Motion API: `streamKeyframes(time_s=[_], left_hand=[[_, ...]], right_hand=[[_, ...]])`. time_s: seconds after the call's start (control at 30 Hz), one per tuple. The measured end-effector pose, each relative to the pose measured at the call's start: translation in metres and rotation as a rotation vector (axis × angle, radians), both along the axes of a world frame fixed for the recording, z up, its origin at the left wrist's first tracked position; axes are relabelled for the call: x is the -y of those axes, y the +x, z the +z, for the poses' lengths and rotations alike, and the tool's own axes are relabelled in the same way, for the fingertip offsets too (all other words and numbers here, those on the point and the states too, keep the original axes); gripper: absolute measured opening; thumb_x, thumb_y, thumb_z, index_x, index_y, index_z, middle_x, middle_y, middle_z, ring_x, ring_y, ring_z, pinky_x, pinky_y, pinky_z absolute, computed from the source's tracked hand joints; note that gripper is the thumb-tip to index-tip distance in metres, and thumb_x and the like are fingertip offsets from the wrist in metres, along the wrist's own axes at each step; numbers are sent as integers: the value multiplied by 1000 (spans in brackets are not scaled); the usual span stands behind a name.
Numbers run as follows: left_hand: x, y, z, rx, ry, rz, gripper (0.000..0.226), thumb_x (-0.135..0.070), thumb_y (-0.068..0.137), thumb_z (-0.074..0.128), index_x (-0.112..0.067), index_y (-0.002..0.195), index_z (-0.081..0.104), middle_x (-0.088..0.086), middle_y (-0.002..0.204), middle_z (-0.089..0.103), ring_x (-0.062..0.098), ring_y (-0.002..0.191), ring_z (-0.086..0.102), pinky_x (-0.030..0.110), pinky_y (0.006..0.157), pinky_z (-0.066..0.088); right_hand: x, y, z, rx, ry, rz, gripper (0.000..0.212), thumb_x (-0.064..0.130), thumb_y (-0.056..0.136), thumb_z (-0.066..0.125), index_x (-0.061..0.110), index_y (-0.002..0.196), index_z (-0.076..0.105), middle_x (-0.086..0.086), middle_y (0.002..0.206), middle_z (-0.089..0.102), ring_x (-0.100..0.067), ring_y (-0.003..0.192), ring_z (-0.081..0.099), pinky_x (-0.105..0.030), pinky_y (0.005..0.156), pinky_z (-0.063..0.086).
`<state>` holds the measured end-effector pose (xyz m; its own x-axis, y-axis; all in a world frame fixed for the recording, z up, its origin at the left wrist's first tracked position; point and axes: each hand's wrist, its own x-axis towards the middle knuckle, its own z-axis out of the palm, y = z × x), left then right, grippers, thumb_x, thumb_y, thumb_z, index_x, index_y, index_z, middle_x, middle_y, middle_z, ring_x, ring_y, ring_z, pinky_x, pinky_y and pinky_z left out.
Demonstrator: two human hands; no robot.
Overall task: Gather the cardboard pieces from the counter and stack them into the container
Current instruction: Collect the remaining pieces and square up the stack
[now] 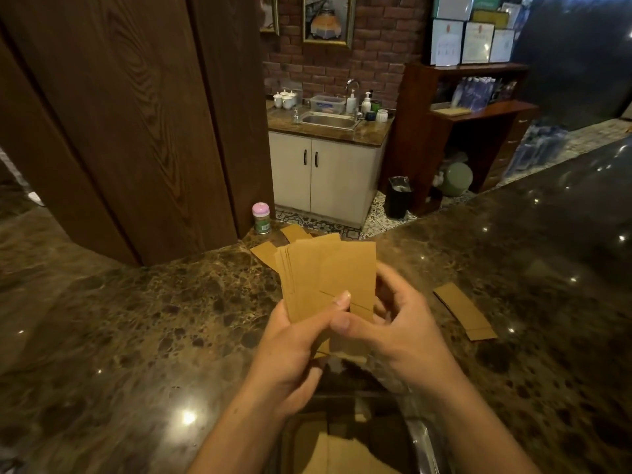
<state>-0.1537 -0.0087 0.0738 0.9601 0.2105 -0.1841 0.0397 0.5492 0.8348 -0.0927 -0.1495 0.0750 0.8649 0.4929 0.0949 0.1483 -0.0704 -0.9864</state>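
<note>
Over the counter [136, 319]: loose cardboard pieces [463, 311] lie right and behind.
Container [422, 443]: clear bin below the wrists, partly filled.
Held stack [328, 271]: left hand [294, 350] and right hand [393, 333] pinch it, squaring edges.
Next: probably lower it into the bin.

One head-worn view looks forward and down (close) over the counter [136, 319].

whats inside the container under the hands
Brown cardboard pieces lie inside the container. Both forearms cover part of it, so their number cannot be seen.
</note>
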Motion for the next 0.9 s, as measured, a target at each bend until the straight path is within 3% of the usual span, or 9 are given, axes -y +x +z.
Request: streamKeyframes(time_s=[0.07,0.17,0.27,0.37,0.53,0.7,0.8,0.9], left_hand=[[1,-2,2,-5,-88,-47,53,-30,74,73,-21,125,64,7,108,79,25,98,74,44,76,62],[0,-2,-1,-5,-180,-45,51,-27,80,66,-16,130,62,11,114,76,25,100,73,41,75,63],[-1,-2,-9,-75,-123,82,59,-22,71,76,-18,128,61,8,114,76,26,107,71,44,82,58],[-2,-2,-13,-83,-94,141,66,-18,65,81,-20,127,59,10,119,73,29,112,69,47,88,57],[0,-2,-12,-7,-17,79,53,-11,68,78,-21,117,60,-2,95,80,17,93,77,34,74,62],[2,2,-9,-32,44,120,55,-21,67,82,-16,120,67,9,107,78,27,102,74,47,88,58],[-1,2,-10,-41,83,135,57,-23,63,84,-16,118,67,8,104,79,26,97,76,43,81,60],[-2,0,-13,-7,93,99,61,-12,61,84,-15,119,64,10,107,78,25,98,76,38,78,62]], right_hand=[[4,-3,1,-35,76,-21,47,23,80,83,22,126,71,1,117,79,-16,109,76,-36,89,64],[12,-4,-2,-74,222,-166,31,10,90,73,19,119,74,-1,111,81,-19,105,77,-34,84,65],[19,-3,-2,-171,363,-280,30,7,87,71,24,112,74,1,105,82,-15,98,78,-30,75,64],[25,-3,-3,-229,415,-285,30,22,78,72,23,107,76,-1,100,82,-14,89,79,-32,73,61],[22,-9,-5,-228,324,-181,36,15,84,74,18,119,72,-5,107,81,-21,95,79,-28,71,64],[19,-10,-6,-187,204,-100,28,19,88,72,17,115,76,-7,105,81,-23,95,78,-33,76,65],[21,-11,-5,-171,173,-86,25,20,88,72,16,112,78,-7,102,81,-23,93,78,-34,76,65],[20,-10,-7,-210,237,-181,28,20,88,73,15,116,75,-8,105,81,-27,97,78,-37,77,65]])
